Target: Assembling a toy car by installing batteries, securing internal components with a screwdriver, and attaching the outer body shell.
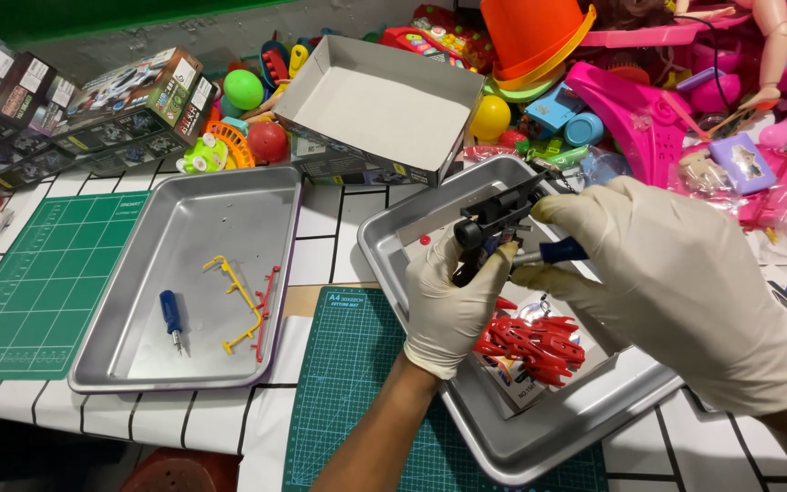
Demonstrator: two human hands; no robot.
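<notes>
- White tiled table (321, 214) carries two metal trays.
- Black toy part (495, 219) is gripped by left hand (453, 301) above right tray (384, 241).
- Blue-handled screwdriver (557, 252) is clasped by right hand (676, 282) (tip hidden); it should be kept square to the part.

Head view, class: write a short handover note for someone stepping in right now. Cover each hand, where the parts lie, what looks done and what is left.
Left hand: gloved, grip closed on a black toy part, held above the right-hand metal tray.
Right hand: gloved, holding a blue-handled screwdriver against the black part.
Right tray: red plastic parts on a printed sheet, under the hands.
Left metal tray: a second small blue screwdriver, a yellow sprue and a thin red sprue.
Done: sprues look stripped of parts.
Left: red parts still lie loose, not joined to the black part.
</notes>
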